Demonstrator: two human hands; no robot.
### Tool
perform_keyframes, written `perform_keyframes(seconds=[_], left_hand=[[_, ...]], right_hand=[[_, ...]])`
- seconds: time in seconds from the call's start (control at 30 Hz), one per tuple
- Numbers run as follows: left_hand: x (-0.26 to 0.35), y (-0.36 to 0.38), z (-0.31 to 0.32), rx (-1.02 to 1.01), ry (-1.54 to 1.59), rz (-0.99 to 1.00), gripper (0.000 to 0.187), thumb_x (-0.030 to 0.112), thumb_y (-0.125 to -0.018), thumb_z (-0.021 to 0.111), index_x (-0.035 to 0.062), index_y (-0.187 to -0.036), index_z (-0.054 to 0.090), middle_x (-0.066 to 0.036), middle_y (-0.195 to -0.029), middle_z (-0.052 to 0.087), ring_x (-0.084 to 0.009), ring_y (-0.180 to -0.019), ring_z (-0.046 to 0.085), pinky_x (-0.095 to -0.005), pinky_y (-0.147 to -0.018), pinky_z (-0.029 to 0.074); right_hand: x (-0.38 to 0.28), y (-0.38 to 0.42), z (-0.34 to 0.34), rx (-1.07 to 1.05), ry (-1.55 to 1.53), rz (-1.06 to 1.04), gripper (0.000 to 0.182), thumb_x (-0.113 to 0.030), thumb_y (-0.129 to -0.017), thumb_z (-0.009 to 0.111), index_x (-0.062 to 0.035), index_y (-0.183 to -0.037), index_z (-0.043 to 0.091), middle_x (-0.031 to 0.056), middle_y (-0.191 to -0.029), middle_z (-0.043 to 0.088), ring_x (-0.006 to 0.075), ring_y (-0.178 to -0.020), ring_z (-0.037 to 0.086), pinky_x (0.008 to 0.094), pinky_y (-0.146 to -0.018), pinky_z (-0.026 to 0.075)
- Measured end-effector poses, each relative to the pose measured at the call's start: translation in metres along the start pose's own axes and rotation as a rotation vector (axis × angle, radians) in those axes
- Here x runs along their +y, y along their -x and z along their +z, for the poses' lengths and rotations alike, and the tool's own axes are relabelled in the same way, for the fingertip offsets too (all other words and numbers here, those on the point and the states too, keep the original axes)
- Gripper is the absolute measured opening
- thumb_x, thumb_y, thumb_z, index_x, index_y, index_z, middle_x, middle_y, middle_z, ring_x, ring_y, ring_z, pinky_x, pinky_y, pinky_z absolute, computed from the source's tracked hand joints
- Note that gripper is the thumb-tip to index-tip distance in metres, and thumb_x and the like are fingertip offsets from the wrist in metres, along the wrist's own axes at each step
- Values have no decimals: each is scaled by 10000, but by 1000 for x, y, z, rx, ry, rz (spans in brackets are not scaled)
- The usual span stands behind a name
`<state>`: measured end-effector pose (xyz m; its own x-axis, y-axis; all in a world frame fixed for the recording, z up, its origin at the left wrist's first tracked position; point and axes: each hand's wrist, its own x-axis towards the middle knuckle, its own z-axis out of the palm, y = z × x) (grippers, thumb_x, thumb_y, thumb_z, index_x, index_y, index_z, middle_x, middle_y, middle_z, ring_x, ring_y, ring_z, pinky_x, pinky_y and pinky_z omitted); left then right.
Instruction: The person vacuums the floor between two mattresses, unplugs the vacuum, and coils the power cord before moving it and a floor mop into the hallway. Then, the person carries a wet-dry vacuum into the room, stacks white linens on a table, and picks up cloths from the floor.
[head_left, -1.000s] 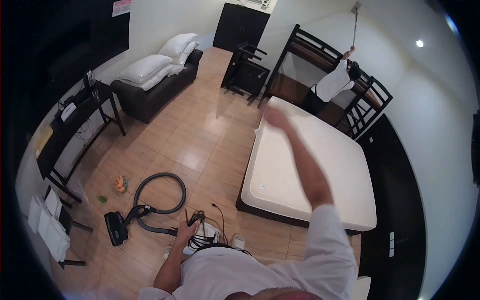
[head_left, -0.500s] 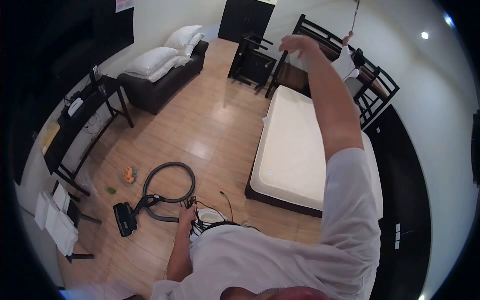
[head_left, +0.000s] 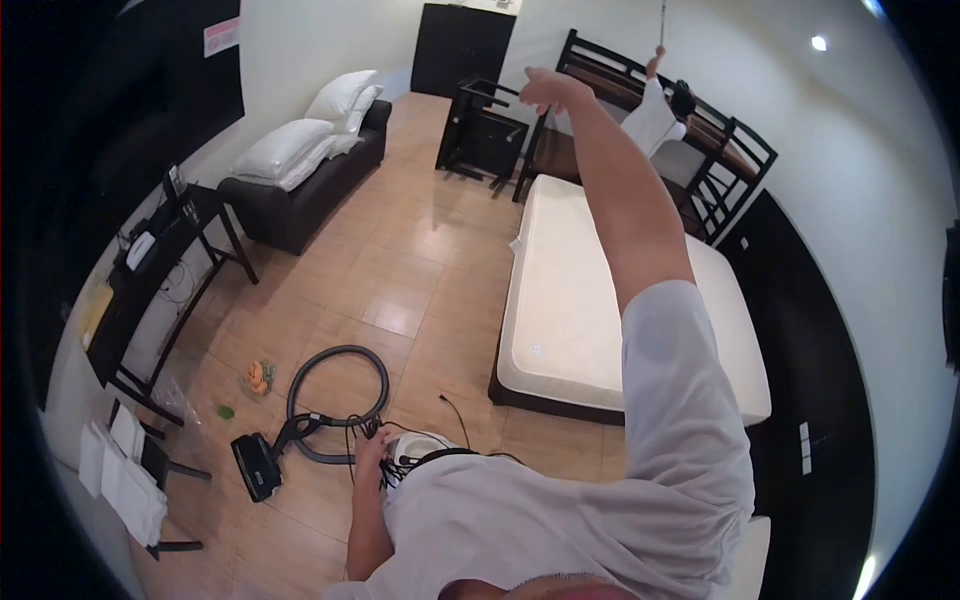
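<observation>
Low in front of my body, my left hand (head_left: 371, 450) is closed around a bundle of black cable (head_left: 366, 432). Just beside it, partly hidden by my shirt, stands the white vacuum cleaner canister (head_left: 420, 443). Its grey hose (head_left: 385, 385) loops on the floor and leads to a black floor head (head_left: 256, 468). A plug on a loose cord (head_left: 456, 411) lies right of the hose. My right arm is stretched out high over the mattress (head_left: 560, 290). My right hand (head_left: 553, 90) is empty, its fingers partly extended toward the far side.
A co-worker (head_left: 655, 118) by the bunk frame (head_left: 700, 125) holds up a long pole. A sofa (head_left: 310, 195) with white pillows, a black desk (head_left: 165, 270), a chair with towels (head_left: 130, 480) and an upturned black table (head_left: 485, 140) stand around. An orange bundle (head_left: 260, 377) lies on the floor.
My view has shifted slightly. My right hand stays raised, its fingers a little more bent. My left hand keeps hold of the cable. The co-worker's head and body have turned, the pole still raised.
</observation>
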<state>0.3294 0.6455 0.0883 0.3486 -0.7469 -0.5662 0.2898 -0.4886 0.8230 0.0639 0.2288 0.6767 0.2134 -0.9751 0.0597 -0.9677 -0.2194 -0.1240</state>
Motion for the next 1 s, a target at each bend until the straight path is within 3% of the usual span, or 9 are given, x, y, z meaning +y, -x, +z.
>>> perform_keyframes(seconds=[0.13,0.23,0.33,0.4,0.53,0.83,1.0], left_hand=[[-9,-8,-8,-69,92,-9,209,211,-911,642,9,-877,679,12,-561,474,-97,-442,412,-268,-418,358],[-2,-2,-3,-48,62,-78,228,215,-963,592,-3,-944,657,30,-548,400,-102,-431,376,-295,-433,382],[2,7,-3,-24,79,-61,219,208,-922,626,-3,-886,669,25,-559,442,-92,-437,399,-265,-425,372],[2,9,-4,-42,87,-69,221,207,-926,621,-5,-886,667,25,-557,436,-94,-436,398,-268,-425,372],[2,9,-4,-42,59,-75,228,203,-945,601,-8,-888,663,25,-550,421,-97,-431,390,-277,-424,368],[1,10,-14,-53,71,-74,220,198,-953,594,2,-892,674,38,-538,410,-92,-430,387,-274,-417,356],[-2,7,-15,-44,75,-86,202,206,-922,629,12,-886,669,38,-546,409,-95,-439,377,-280,-425,341]], right_hand=[[8,3,-1,-48,-3,19,777,-248,-854,572,-73,-1514,203,96,-1223,634,200,-945,687,403,-739,561],[25,11,-1,-13,-32,13,816,-245,-852,569,-81,-1540,164,99,-1201,647,196,-933,689,387,-732,559],[44,10,4,-18,-56,24,834,-252,-851,574,-105,-1554,148,95,-1189,653,194,-938,687,373,-736,557],[61,11,9,17,-126,36,453,-272,-860,560,-114,-1284,536,51,-1135,671,197,-891,685,411,-734,555],[87,6,19,61,-119,84,465,-275,-847,567,-147,-1292,525,52,-1128,665,199,-875,678,390,-730,551],[97,13,4,22,-175,123,523,-261,-825,602,-81,-1303,491,55,-1107,654,171,-875,663,378,-704,541],[93,7,3,8,-181,76,630,-282,-850,611,-103,-1412,389,47,-1093,654,160,-854,661,367,-697,541]])
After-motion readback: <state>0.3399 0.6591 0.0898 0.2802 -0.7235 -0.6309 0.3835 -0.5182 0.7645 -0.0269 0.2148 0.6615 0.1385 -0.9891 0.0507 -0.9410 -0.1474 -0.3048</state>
